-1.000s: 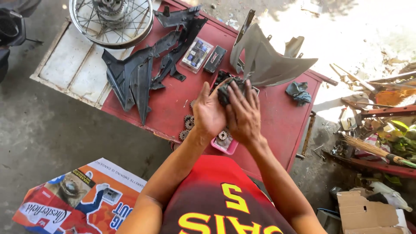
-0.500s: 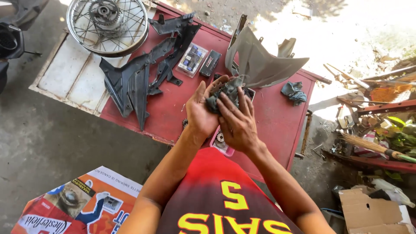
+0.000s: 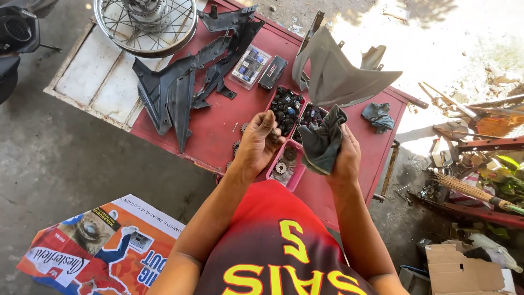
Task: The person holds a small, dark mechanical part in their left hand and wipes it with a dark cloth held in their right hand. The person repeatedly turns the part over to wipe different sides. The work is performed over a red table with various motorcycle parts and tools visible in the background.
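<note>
From the head camera, looking down over a red and yellow jersey, both hands are raised above the near edge of a red-painted metal desk [image 3: 218,125].

The right hand [image 3: 341,155] is closed around a crumpled dark grey cloth rag [image 3: 322,139], which bunches up out of the grip and hangs over the fingers. The left hand [image 3: 259,145] is apart from it, palm turned up and fingers curled loosely; it may pinch some small dark part at the fingertips, but the view is too poor to tell.

Just beneath and between the hands sits a pink plastic compartment tray [image 3: 289,180] on the desk. Its far sections are heaped with small black parts [image 3: 286,106], and a near section holds small metal sprockets [image 3: 281,167].

Further back on the desk lie black plastic motorcycle fairing panels [image 3: 174,90], a large grey moulded fairing piece [image 3: 335,74] standing tilted, two flat packets of small parts [image 3: 259,68] side by side, and a second crumpled blue-grey rag [image 3: 378,116] near the right edge.

A spoked motorcycle wheel [image 3: 144,24] rests at the desk's far left corner, partly on a pale wooden panel [image 3: 90,79]. On the concrete floor at lower left lies a colourful printed banner [image 3: 98,246], and at lower right a torn cardboard box [image 3: 461,267].
</note>
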